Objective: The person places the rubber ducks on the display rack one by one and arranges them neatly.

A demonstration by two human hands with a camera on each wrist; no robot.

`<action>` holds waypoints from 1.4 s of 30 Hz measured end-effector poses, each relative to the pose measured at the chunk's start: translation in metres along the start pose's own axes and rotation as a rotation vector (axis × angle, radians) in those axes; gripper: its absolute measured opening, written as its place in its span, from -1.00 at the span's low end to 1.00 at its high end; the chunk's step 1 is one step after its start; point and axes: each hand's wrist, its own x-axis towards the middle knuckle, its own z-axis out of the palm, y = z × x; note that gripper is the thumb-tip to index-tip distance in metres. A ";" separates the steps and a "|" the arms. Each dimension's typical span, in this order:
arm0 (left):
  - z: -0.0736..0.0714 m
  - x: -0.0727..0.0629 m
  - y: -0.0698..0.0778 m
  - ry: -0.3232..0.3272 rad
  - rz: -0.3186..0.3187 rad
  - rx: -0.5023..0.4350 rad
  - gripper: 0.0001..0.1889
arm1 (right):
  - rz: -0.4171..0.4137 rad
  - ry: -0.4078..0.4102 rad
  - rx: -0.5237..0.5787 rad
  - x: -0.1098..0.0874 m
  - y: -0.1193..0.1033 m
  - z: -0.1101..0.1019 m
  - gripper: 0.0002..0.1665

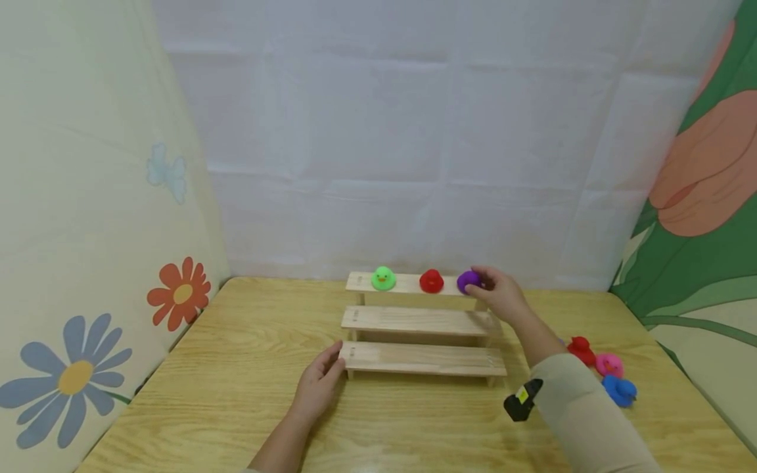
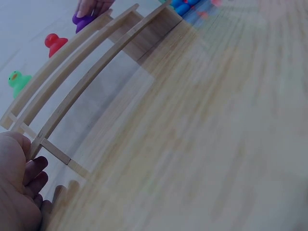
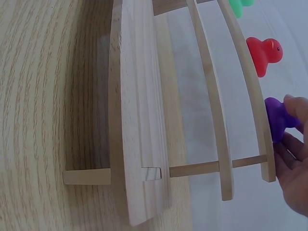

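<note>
Purple toy duck (image 1: 466, 282) is located at the right end of the top step (image 1: 407, 283) of a wooden stand (image 1: 420, 320); the fingers of the right hand (image 1: 501, 299) grip it. The left hand (image 1: 319, 387) holds the left end of the bottom step (image 1: 422, 359). Left of the purple duck, in order: red duck (image 1: 432, 282), green duck (image 1: 383, 279). On the worktop (image 1: 248, 355), right of the stand: a second red duck (image 1: 582, 351), pink duck (image 1: 610, 365), blue duck (image 1: 618, 391).
</note>
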 end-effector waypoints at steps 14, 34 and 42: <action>0.000 -0.003 -0.001 0.006 0.005 0.005 -0.52 | -0.012 0.034 0.068 -0.006 0.007 -0.003 -0.32; -0.001 -0.002 0.000 -0.001 -0.007 0.002 -0.51 | -0.026 0.096 0.078 -0.028 0.011 -0.020 -0.38; 0.000 0.001 0.001 0.001 -0.010 0.004 -0.52 | -0.042 0.121 0.051 -0.045 0.019 -0.029 -0.40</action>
